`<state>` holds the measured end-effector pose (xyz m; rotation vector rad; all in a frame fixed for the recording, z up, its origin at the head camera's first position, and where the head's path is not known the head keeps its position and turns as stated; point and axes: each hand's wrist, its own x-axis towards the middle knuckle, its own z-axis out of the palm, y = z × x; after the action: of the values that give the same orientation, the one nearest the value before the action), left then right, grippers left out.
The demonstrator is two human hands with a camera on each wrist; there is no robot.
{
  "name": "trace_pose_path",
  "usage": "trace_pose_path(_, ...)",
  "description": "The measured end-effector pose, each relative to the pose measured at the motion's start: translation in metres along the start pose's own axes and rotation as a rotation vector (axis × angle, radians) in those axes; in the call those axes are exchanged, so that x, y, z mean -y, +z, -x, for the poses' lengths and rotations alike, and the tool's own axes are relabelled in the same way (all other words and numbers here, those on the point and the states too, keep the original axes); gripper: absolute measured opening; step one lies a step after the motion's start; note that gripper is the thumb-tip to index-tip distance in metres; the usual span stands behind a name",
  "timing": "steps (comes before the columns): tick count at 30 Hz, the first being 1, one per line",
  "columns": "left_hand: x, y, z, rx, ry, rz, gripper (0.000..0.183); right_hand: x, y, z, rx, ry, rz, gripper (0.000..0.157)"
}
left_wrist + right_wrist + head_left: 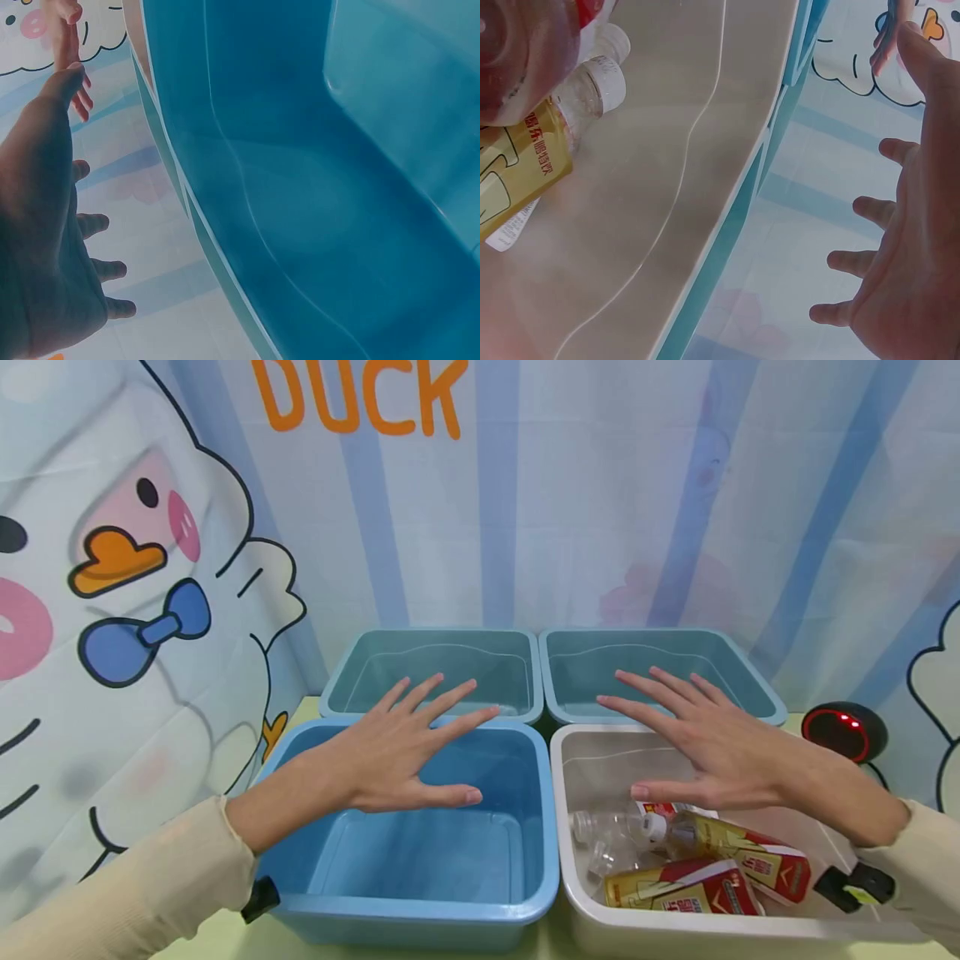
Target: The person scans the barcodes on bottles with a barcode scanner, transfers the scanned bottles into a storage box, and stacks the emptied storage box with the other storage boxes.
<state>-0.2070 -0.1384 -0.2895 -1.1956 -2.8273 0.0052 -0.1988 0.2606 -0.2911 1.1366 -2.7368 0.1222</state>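
Note:
My left hand hovers over the blue bin, palm down, with its fingers spread and nothing held. Over the whitish bin my right hand is held the same way, fingers apart and bare. Inside the whitish bin lie several clear plastic bottles, two of them with red and gold labels: a front bottle and a bottle behind it. In the right wrist view a white bottle cap shows beside a gold label. Neither hand touches a bin or a bottle.
Behind stand two teal bins, a left one and a right one. A black round device with red lights sits at the right. A duck-print curtain hangs at the back. The bins rest on a pale yellow-green table.

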Motion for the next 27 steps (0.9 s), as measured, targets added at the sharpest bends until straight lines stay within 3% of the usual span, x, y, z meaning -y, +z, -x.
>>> trace_pose_path(13, -0.007, -0.005, -0.002, -0.018, 0.034, 0.004, 0.089, -0.005, 0.000, 0.007, 0.075, 0.031, -0.097, 0.083)
trace_pose_path(22, -0.028, -0.017, -0.011, 0.011, 0.102, 0.015, 0.086, -0.009, 0.004, 0.007, 0.105, 0.029, -0.204, 0.075)
trace_pose_path(27, -0.042, -0.017, -0.017, 0.041, 0.168, 0.026, 0.084, -0.013, 0.010, 0.007, 0.177, 0.026, -0.263, 0.070)
